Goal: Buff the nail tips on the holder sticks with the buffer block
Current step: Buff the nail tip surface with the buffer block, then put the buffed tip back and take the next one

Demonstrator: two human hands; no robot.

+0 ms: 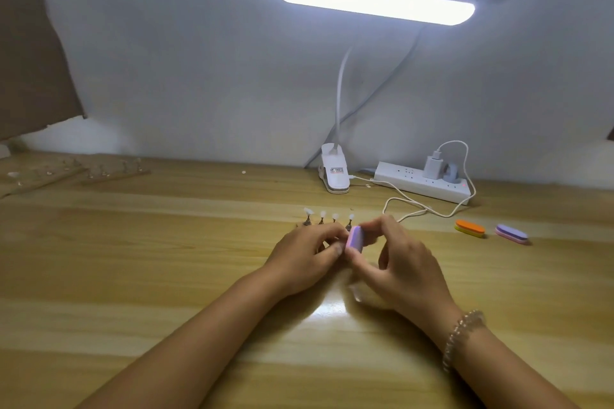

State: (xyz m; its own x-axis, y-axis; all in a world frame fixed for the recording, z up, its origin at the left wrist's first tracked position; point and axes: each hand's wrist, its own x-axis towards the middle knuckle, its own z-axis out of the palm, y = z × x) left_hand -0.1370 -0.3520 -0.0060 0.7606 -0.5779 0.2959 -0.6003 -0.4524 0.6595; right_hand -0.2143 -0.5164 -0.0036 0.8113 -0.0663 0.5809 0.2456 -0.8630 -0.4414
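Note:
A row of several holder sticks (321, 218) with pale nail tips on top stands on the wooden table, just behind my hands. My right hand (402, 262) pinches a small pink and purple buffer block (354, 240) between thumb and fingers. My left hand (307, 254) sits close against the block's left side, its fingers curled; what it grips is hidden behind the fingers and the block. The two hands meet in front of the rightmost stick.
An orange and yellow buffer block (469, 228) and a purple and pink one (511, 234) lie to the right. A clip lamp base (335, 173), a white power strip (422, 181) and a looping white cable (418, 206) sit behind. More stick holders (99, 171) stand at the far left.

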